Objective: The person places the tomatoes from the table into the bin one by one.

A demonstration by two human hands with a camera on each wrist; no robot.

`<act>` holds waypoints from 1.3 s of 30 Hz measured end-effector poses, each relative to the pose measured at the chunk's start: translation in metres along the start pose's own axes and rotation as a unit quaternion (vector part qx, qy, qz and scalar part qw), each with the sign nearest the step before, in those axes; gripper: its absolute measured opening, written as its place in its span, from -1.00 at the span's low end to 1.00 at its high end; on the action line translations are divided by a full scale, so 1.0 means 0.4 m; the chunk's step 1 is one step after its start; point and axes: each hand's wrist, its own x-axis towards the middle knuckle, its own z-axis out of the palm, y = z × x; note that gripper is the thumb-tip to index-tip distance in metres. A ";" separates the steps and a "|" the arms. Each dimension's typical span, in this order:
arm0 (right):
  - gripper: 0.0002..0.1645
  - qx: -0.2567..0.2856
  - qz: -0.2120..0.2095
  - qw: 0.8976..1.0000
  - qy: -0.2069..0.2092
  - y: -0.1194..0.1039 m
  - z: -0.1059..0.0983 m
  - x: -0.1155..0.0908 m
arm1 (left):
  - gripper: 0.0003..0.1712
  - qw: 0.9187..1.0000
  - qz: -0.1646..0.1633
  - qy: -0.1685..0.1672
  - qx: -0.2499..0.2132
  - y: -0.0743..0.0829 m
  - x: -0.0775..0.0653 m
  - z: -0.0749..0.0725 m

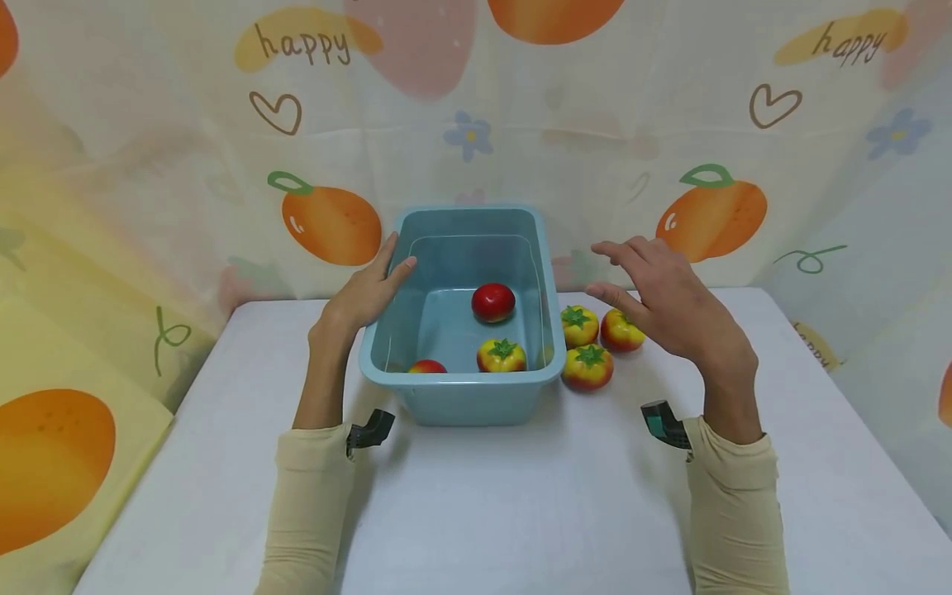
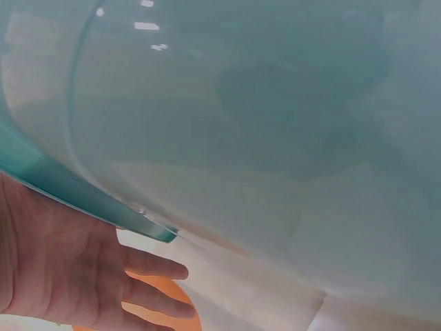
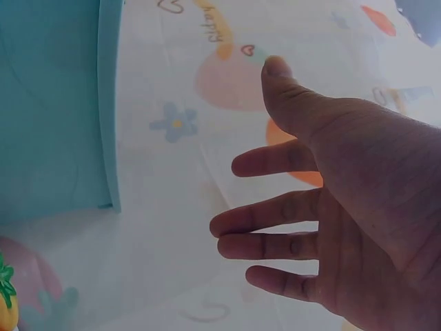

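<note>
Left grip: fingers straight, touching blue bin's left rim | Right grip: fingers and thumb spread, raised near three red-yellow fruits | Those three: on white bench, just right of bin | Inside bin: red fruit, leafy-topped fruit, half-hidden fruit

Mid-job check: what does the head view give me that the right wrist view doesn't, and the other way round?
Only the head view shows the left hand at the rim of the blue bin, and three fruits inside: a red fruit, a green-topped fruit and a partly hidden fruit behind the front rim.

Only the right wrist view shows the palm side of the right hand and a small red heart on the backdrop.

Both share the right hand, part of the bin, the backdrop and a yellow fruit beside the bin, cut off in the wrist view.
</note>
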 end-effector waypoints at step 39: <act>-0.25 0.007 0.056 0.998 -0.026 0.023 -0.031 -0.017 | 0.00 1.000 -0.001 -0.003 -0.005 0.003 -0.006 -0.002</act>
